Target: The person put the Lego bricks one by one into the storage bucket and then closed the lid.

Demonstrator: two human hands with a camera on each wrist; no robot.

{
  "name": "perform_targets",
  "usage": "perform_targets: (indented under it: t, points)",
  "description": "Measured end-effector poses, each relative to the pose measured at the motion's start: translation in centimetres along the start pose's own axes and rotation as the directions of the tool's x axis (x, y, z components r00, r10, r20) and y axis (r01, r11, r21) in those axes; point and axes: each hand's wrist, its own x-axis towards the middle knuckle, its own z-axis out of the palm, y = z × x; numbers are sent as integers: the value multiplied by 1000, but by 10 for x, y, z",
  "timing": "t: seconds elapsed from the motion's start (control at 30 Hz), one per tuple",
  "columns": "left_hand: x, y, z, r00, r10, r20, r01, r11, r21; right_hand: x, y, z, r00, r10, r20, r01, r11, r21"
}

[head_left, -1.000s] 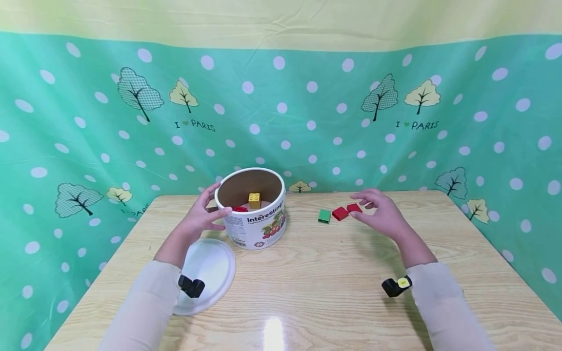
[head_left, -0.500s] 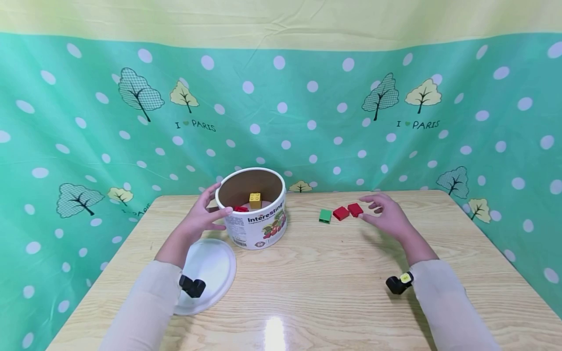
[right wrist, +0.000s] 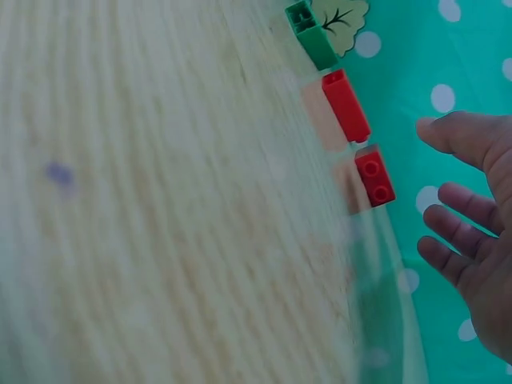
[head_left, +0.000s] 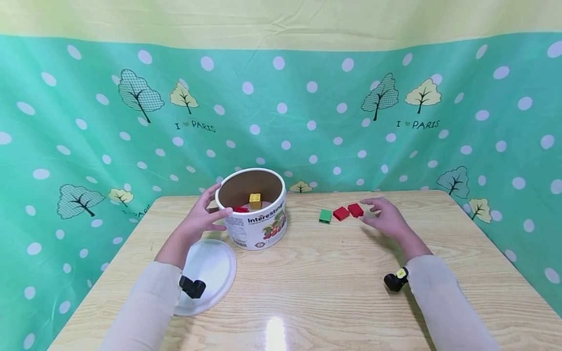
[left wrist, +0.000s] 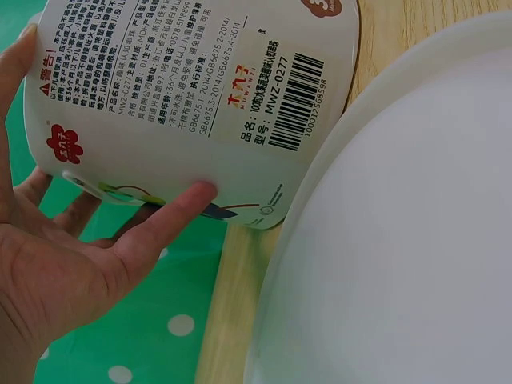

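Observation:
My left hand [head_left: 198, 218] rests against the left side of a white bucket [head_left: 241, 229] printed "Interesting", with relaxed, spread fingers at its rim and wall. Inside the bucket show a yellow building block [head_left: 255, 201] and a red building block [head_left: 241, 209]. On the table stand a green block [head_left: 325, 216], a red block [head_left: 340, 213] and another red block [head_left: 355, 210], lined up in a row. Just right of that last one is my right hand [head_left: 386, 219], fingers loosely bent and holding nothing. In the right wrist view, this red block [right wrist: 374, 178] turns its studs toward the camera.
A round white lid [head_left: 210, 273] lies flat on the wooden table [head_left: 316, 292], in front of the bucket and partly under my left forearm. Behind the table hangs a green dotted curtain [head_left: 281, 126].
My right hand has let go of the rightmost red block and drawn back slightly to the right. The left hand and the bucket have stayed in place.

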Motion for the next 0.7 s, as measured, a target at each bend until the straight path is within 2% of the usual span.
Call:
perform_targets:
  t: [0.27, 0.7]
  points:
    - [0, 0, 0, 1000, 0, 0, 0, 1000, 6, 8, 4, 7, 999, 16, 45, -16, 1000, -12]
    - [0, 0, 0, 1000, -2, 1, 2, 1000, 1, 25, 7, 19, 996, 73, 47, -70, 995, -65]
